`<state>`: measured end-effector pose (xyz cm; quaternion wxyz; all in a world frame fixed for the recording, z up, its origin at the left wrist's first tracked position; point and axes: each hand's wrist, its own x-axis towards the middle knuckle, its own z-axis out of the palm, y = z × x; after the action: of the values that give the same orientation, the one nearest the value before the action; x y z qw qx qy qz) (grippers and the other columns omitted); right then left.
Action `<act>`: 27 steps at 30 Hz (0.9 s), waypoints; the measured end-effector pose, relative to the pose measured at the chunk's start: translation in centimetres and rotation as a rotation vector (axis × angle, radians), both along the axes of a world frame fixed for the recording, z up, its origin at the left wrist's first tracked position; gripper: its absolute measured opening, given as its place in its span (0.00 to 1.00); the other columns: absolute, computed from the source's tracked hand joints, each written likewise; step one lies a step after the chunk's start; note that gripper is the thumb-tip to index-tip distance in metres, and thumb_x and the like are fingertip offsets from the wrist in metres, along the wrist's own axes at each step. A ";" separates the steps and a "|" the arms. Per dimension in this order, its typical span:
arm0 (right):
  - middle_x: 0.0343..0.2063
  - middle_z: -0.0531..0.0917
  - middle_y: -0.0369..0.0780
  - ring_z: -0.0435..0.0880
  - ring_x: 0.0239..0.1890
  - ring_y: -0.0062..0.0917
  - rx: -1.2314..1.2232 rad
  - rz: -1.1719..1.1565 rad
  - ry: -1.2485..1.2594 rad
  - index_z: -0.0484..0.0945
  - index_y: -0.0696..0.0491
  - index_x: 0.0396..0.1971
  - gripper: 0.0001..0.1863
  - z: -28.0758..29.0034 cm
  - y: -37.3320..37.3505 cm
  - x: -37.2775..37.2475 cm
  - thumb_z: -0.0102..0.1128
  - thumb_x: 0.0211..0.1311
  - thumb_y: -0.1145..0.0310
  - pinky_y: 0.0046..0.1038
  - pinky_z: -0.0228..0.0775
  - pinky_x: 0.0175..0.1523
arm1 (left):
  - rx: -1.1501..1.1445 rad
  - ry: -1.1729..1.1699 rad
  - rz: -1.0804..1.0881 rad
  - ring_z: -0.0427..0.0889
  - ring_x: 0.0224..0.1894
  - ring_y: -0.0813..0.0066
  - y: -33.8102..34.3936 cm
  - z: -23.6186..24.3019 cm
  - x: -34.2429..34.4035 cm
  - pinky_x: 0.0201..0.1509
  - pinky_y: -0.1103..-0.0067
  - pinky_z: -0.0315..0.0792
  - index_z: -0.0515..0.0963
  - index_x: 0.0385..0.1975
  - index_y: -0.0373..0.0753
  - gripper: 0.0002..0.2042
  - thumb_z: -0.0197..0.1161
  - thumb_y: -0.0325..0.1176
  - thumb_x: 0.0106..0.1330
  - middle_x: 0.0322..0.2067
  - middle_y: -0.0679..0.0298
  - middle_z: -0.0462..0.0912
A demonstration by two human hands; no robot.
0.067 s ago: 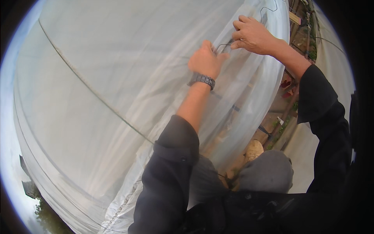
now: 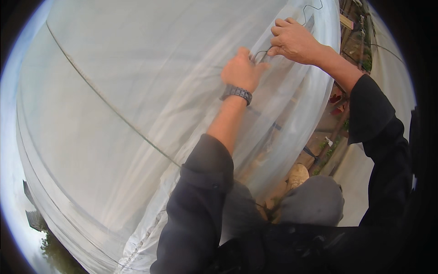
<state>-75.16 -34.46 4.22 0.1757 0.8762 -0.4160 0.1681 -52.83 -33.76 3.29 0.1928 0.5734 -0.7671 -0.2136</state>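
A large sheet of clear plastic film (image 2: 137, 59) slopes before me, gathered in folds under my hands. My right hand (image 2: 296, 43) is closed, pinching a thin bent wire (image 2: 261, 52) between thumb and fingers. The wire's zigzag free end (image 2: 312, 6) sticks up beyond that hand. Just to the left, my left hand (image 2: 242, 71), with a dark watch (image 2: 236, 93) on the wrist, has its fingers curled down on the wire and film, its thumb pointing right. Its fingertips are partly hidden, and the hand is slightly blurred.
A cord (image 2: 109, 109) runs diagonally across the film. To the right, past the film's edge, are soil, plants and pipes (image 2: 342, 123). My bent knee (image 2: 315, 201) and a tan shoe (image 2: 297, 175) are below. Another pale sheet (image 2: 392, 68) stands at far right.
My right hand has shifted slightly left, and the wire between my hands now arches more sharply. The wire's free end has moved slightly left and up. My left hand stays almost in place.
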 end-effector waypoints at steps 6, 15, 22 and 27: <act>0.25 0.83 0.40 0.80 0.39 0.37 0.194 -0.209 -0.062 0.84 0.52 0.21 0.23 -1.3 1.8 0.9 0.61 0.69 0.51 0.40 0.69 0.47 | 0.053 0.161 -0.245 0.85 0.39 0.56 -0.8 0.1 2.9 0.46 0.65 0.77 0.78 0.44 0.37 0.22 0.79 0.40 0.55 0.35 0.54 0.86; 0.26 0.85 0.48 0.85 0.32 0.48 0.522 -0.597 -0.348 0.82 0.58 0.25 0.26 -3.4 4.9 2.8 0.63 0.67 0.46 0.48 0.76 0.39 | -0.055 0.147 -0.158 0.85 0.40 0.51 -0.6 -1.0 1.7 0.47 0.63 0.77 0.78 0.45 0.37 0.19 0.75 0.37 0.58 0.35 0.51 0.86; 0.26 0.87 0.46 0.87 0.33 0.44 0.523 -0.449 0.051 0.85 0.59 0.26 0.25 2.4 -1.1 2.2 0.74 0.57 0.48 0.44 0.78 0.39 | -0.063 -0.009 0.044 0.86 0.37 0.52 -0.3 -0.2 -0.9 0.39 0.61 0.76 0.79 0.37 0.40 0.20 0.73 0.50 0.59 0.31 0.58 0.88; 0.21 0.84 0.47 0.84 0.27 0.41 0.752 -0.268 0.004 0.83 0.60 0.22 0.16 3.5 -2.9 0.1 0.78 0.46 0.62 0.39 0.74 0.35 | -0.155 -0.084 0.063 0.86 0.34 0.52 -0.6 -0.1 -1.9 0.34 0.60 0.74 0.79 0.29 0.41 0.20 0.73 0.53 0.58 0.27 0.60 0.87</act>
<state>-75.03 -37.35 7.72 -0.1360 0.8177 -0.5589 -0.0218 -54.71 -34.39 3.23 0.2107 0.5892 -0.7702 -0.1232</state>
